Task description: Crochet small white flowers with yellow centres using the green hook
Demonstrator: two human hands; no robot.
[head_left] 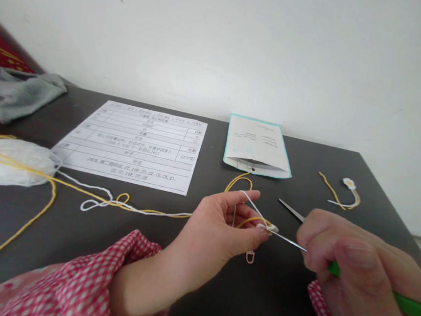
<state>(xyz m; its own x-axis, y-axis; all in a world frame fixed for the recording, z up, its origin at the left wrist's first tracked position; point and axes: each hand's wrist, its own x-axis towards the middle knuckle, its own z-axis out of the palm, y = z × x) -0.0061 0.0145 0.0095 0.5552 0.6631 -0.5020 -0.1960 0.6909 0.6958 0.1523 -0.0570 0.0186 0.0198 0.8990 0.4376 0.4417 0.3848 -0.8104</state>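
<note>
Between the thumb and fingers of my left hand [222, 228] is a small white crochet piece [270, 227]. White yarn [254, 206] runs over my raised left index finger down to the piece, and a yellow strand [251, 219] lies beside it. A pink stitch marker [249, 257] hangs below my left thumb. My right hand [351, 268] is wrapped round the green handle of a crochet hook [288, 240]. The metal shaft reaches left to the white piece, touching it; the hook's tip is hidden there.
A white yarn ball [18, 163] lies at left, with yellow yarn [15, 239] trailing. Behind are a printed sheet [134, 146] and a white packet [258, 142]. A pointed metal blade [290, 209] shows by my right hand; a small crocheted flower [349, 184] lies at right.
</note>
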